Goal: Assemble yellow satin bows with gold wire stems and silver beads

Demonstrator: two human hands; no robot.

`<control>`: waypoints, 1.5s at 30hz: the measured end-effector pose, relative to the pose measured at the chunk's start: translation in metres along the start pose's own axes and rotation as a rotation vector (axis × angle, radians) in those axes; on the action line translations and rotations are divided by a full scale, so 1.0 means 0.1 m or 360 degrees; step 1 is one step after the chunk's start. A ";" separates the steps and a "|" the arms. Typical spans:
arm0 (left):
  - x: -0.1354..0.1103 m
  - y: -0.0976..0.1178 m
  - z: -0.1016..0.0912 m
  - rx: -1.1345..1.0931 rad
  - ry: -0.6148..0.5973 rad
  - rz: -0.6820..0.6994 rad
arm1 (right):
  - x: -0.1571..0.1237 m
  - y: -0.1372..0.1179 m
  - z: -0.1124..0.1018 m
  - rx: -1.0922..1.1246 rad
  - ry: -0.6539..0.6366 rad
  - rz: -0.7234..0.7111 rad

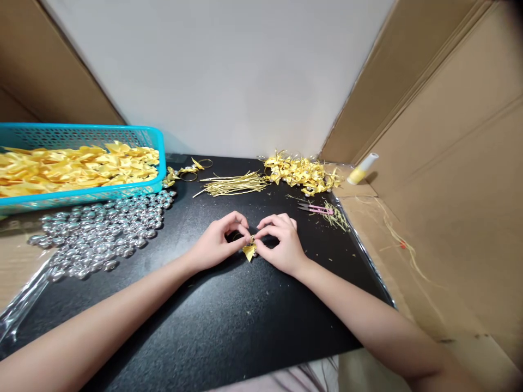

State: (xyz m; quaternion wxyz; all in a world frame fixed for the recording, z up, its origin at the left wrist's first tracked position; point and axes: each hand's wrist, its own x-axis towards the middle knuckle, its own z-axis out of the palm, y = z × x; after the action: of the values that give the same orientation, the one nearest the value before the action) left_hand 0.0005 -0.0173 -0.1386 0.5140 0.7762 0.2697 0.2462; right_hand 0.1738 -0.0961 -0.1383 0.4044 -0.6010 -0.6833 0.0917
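Right now you have one yellow ribbon piece (249, 252) between your fingertips, just above the middle of the black counter (175, 326). Your left hand (223, 242) pinches it with thumb and forefinger nearly together, the other fingers curled; your right hand (281, 245) meets it from the other side in a similar close pinch, though the exact contact is hidden. This piece looks partway done, a shiny bead showing beside its pointed fold.

At the far right, a heap of beaded bows (296, 171) appears finished, with a few more (183, 172) by the basket (162, 158). Plenty seems left: yellow ribbons (81, 169) spread across the basket, and many silver beads (102, 234) lie beside it.

The ribbon looks satiny and crisp-edged, the beads rounded and mirror-bright, the basket turquoise, smooth and perforated. Thin, stiff-looking gold strips (232, 184) lie in a loose bundle behind your hands. Pink-handled snips (316, 209) rest next to wispy clippings (340, 218) on the counter's faintly grainy surface.
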 end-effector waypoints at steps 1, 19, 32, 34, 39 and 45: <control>0.00 0.00 0.00 0.0006 0.0002 0.0001 | 0.00 0.01 0.01 0.0004 -0.0008 0.0021; 0.00 0.01 0.00 0.0078 -0.0023 -0.0015 | 0.03 0.05 0.02 0.0178 -0.0150 0.0102; 0.00 0.03 0.00 0.0041 -0.0016 -0.0035 | 0.04 0.07 0.04 0.0253 -0.0163 0.0103; 0.00 0.03 0.00 0.0010 -0.0014 -0.0045 | 0.04 0.08 0.04 0.0256 -0.0153 0.0095; 0.01 0.02 0.00 -0.0100 -0.0043 -0.0062 | 0.06 0.07 0.02 0.0230 -0.0204 0.0105; 0.01 0.01 -0.01 -0.0144 -0.0081 -0.0082 | 0.10 0.06 -0.04 0.0238 -0.0348 0.0095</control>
State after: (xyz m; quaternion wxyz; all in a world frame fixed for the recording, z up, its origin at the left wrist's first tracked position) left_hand 0.0008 -0.0166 -0.1378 0.5613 0.7510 0.2652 0.2250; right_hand 0.1820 -0.0871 -0.1350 0.3683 -0.5756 -0.6963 0.2195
